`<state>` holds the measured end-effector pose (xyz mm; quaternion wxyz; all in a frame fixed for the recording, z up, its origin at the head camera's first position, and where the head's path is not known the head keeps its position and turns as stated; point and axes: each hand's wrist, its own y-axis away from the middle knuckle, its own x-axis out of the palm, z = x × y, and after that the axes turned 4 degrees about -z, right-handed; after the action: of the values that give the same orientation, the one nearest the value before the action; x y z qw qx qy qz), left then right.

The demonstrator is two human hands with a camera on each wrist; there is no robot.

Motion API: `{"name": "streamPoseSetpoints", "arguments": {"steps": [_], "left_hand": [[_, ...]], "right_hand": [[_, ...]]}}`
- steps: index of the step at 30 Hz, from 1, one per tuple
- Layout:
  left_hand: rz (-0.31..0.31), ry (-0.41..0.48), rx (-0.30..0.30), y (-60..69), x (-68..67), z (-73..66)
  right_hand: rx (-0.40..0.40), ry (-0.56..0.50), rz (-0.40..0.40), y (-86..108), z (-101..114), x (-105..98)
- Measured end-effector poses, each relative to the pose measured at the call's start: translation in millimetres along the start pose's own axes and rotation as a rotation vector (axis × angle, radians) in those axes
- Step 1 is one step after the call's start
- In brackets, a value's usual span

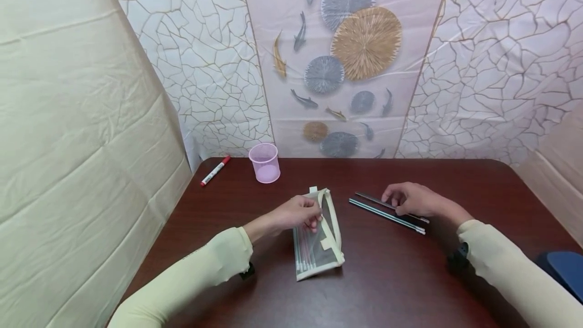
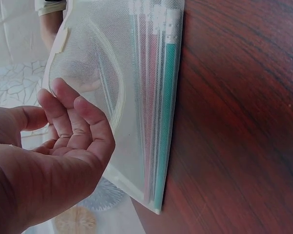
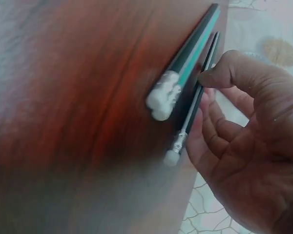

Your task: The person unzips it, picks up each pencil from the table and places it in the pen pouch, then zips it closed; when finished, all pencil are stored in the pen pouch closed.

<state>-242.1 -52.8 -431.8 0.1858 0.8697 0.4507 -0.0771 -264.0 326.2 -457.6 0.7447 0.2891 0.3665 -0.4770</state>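
A mesh zip pouch [image 1: 325,256] with cream edging lies at the middle of the table, its mouth gaping. Through the mesh, several pencils [image 2: 162,122] show in the left wrist view, one green and others pinkish or pale, white erasers at one end. My left hand [image 1: 300,211] pinches the rim of the pouch's mouth between thumb and fingers. To the right of the pouch, my right hand [image 1: 412,199] pinches a dark pencil [image 3: 193,105] near its middle. Close beside it, two green-and-black pencils [image 3: 188,58] lie together, eraser ends towards me.
Towards the back left of the dark wooden table [image 1: 373,277] stands a pink mesh cup [image 1: 267,170]. A red-and-white marker [image 1: 215,171] lies left of it, near the table's edge. Something blue [image 1: 565,270] shows at the right edge, beyond the right sleeve.
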Motion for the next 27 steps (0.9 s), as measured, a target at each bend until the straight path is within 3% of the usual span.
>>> {"name": "streamPoseSetpoints", "arguments": {"steps": [7, 12, 17, 20, 27], "left_hand": [[-0.003, 0.004, -0.005, 0.1, 0.2, -0.2], [0.006, 0.002, 0.000, -1.4, 1.8, -0.1], [0.002, 0.006, -0.001, -1.8, 2.9, -1.0], [0.003, 0.004, -0.003, -2.0, 3.5, -1.4], [0.010, -0.005, -0.003, -2.5, 5.5, -2.9]], "right_hand": [[-0.016, -0.014, -0.107, -0.8, 10.0, -4.9], [-0.039, -0.324, -0.111, 0.6, 28.4, 0.3], [0.063, -0.635, -0.106, 2.7, 51.9, 13.4], [0.122, -0.745, -0.135, 1.8, 63.1, 25.2], [0.173, -0.971, -0.257, -1.5, 89.6, 53.6]]}}
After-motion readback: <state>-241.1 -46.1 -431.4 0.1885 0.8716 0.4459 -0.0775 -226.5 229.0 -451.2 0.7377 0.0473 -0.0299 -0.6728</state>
